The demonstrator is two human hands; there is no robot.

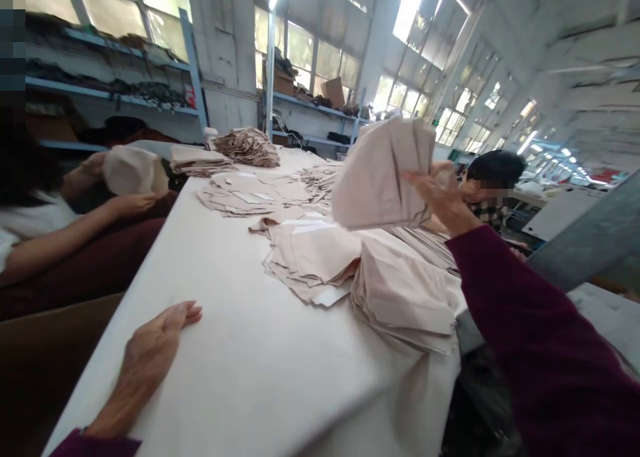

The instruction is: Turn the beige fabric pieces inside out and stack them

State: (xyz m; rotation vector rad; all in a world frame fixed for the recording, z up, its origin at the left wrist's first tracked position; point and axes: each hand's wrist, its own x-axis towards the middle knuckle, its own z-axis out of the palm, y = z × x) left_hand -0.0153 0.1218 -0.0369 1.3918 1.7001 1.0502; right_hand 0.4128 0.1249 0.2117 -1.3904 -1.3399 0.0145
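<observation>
My right hand (440, 193) is raised above the far right part of the table, its fingers closed on a bundle of beige fabric pieces (383, 177). The bundle hangs in the air, its layers showing as folds on the right side. My left hand (157, 350) rests near the left edge of the white-covered table (240, 370), fingers loosely extended and holding nothing. Below the raised bundle lies a neat stack of beige fabric pieces (400, 293). Against it sits a looser pile of beige pieces (315, 253) with white paper sheets between them.
More beige fabric piles (250, 190) lie farther back, beside a crumpled heap (247, 147). At the left a seated person holds a beige cloth piece (135, 170). Another person (493, 183) is beyond my right arm. A grey metal beam (590, 223) slants at the right. Blue shelves (115, 97) line the wall.
</observation>
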